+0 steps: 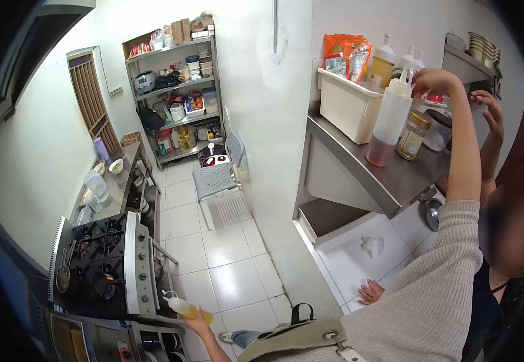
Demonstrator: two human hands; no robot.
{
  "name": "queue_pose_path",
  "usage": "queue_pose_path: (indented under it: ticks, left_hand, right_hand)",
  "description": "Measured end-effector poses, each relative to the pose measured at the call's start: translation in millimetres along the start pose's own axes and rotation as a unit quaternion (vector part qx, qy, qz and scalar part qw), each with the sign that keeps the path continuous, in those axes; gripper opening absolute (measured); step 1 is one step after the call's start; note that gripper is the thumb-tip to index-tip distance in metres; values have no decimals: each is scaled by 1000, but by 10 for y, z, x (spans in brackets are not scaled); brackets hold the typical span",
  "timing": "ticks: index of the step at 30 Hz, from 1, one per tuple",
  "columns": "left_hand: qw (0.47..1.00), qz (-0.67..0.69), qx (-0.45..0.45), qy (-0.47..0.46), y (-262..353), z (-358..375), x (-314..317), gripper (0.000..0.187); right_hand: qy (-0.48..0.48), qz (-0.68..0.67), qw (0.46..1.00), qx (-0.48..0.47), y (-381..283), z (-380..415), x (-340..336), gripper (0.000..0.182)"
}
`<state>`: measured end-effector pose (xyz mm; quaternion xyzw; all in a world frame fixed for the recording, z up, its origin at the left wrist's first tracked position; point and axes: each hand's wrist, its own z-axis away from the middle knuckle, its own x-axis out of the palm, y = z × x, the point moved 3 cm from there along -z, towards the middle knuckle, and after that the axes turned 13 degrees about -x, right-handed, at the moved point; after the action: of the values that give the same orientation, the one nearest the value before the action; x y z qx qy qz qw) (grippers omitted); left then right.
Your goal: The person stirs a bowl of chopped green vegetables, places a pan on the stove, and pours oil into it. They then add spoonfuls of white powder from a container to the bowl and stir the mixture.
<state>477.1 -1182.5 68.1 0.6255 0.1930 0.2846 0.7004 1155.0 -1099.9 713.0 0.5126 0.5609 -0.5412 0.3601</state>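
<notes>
Head view: the left hand (pixel 198 321) is gripping a squeeze bottle of yellow liquid (pixel 182 306) low beside the gas stove (pixel 135 265), while the right hand (pixel 435 81) is reaching well away to the shelf.
The bottle's long axis is slanting, base by the palm and nozzle pointing toward the stove's front; the left hand is clearly the nearer one. The hands are standing far apart, on opposite sides of the body. Over on the steel shelf (pixel 406 188), the right fingers are bending right beside the cap of a tall squeeze bottle of reddish-brown liquid (pixel 390 120); whether they are pinching anything, I can't tell. A yellow-lidded jar (pixel 414 134) is sitting below that hand, and a co-worker's raised hand (pixel 492 111) is showing just beyond.
</notes>
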Motion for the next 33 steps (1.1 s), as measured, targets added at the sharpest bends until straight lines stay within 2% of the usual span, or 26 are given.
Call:
queue_pose_path:
  ticks: [2,4,5,7,8,9,11,12,13,15,16,17,19,21,24,25,27,28,29,31,33]
  left_hand:
    - [1000,-16,18,13,36,66,37,53]
    - [999,-31,35,25,35,80,65,54]
    - [999,-36,28,20,5,61,62,54]
    - [999,-38,22,12,-4,65,125,54]
    - [999,-26,3,20,19,82,149,53]
    - [999,-12,-14,29,36,76,195,52]
    - [1000,-11,1,17,-25,5,250,51]
    - [1000,-15,15,7,-62,-31,278,49]
    - [1000,-11,18,3,-80,-50,323,49]
    - [999,-40,32,9,-104,-50,393,53]
    - [1000,-8,7,-7,-116,-58,442,53]
    - [1000,-10,8,-10,-118,-64,490,53]
    - [999,10,-30,-27,-67,-45,591,53]
    - [999,12,-24,-30,-162,-95,665,52]
    - [999,2,-5,-42,-202,-113,724,52]
    - [998,-12,8,-54,-135,-76,771,52]
    - [998,-20,3,-58,43,61,821,53]
    - [998,-28,-2,-65,97,104,844,53]
    - [997,-28,-3,-65,38,79,837,53]
    - [997,-23,6,-70,-76,27,810,53]
    - [997,-33,-11,-65,-74,20,812,53]
  right_hand:
    - [16,-32,999,34,-118,-46,10,30]
    - [65,-133,978,148,-177,-127,44,33]
    - [66,-132,978,149,-223,-163,84,33]
    - [58,-97,989,98,-278,-282,196,38]
    - [63,-130,988,51,158,-667,199,42]
    - [67,-129,988,50,91,-594,196,42]
    - [270,-77,959,30,-290,-227,145,62]
    - [257,-91,961,41,-428,-117,123,78]
    - [263,-91,960,42,-529,-34,142,78]
    - [334,-56,939,-60,-742,100,180,87]
    - [339,-83,933,-89,-828,122,231,94]
    - [340,-83,933,-86,-906,168,275,94]
    - [221,-90,964,-116,-1126,270,381,100]
    - [243,-79,956,-141,-908,30,439,95]
    - [138,-135,966,-174,-1007,80,469,83]
    - [138,-136,965,-176,-970,110,414,83]
    - [64,-47,979,-190,-857,167,354,78]
    - [74,-53,978,-185,-877,219,322,64]
    - [74,-52,979,-185,-838,191,322,64]
    - [8,46,986,-162,-649,86,363,45]
    - [-19,96,984,-152,-416,-235,363,44]
